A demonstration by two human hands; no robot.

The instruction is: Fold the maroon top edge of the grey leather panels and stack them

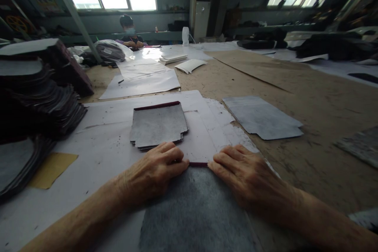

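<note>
A large grey fabric-like panel [197, 212] lies in front of me on white paper, its far edge showing a narrow dark red fold [198, 164]. My left hand [161, 169] pinches the left part of that fold between thumb and curled fingers. At the fold's right part, my right hand [243, 173] presses with its fingers closed together. Just beyond my left hand sits a small stack of grey panels [158, 124], the top one with a dark red strip along its far edge. Another flat grey panel [261, 118] lies to the right on the brown table.
Tall stacks of dark panels [44, 98] stand at the left, near a yellow-brown card [54, 169]. White sheets [144, 80] lie farther back beside a slanted pole [78, 15]. A person [131, 35] sits across the table. A grey piece [360, 145] lies far right.
</note>
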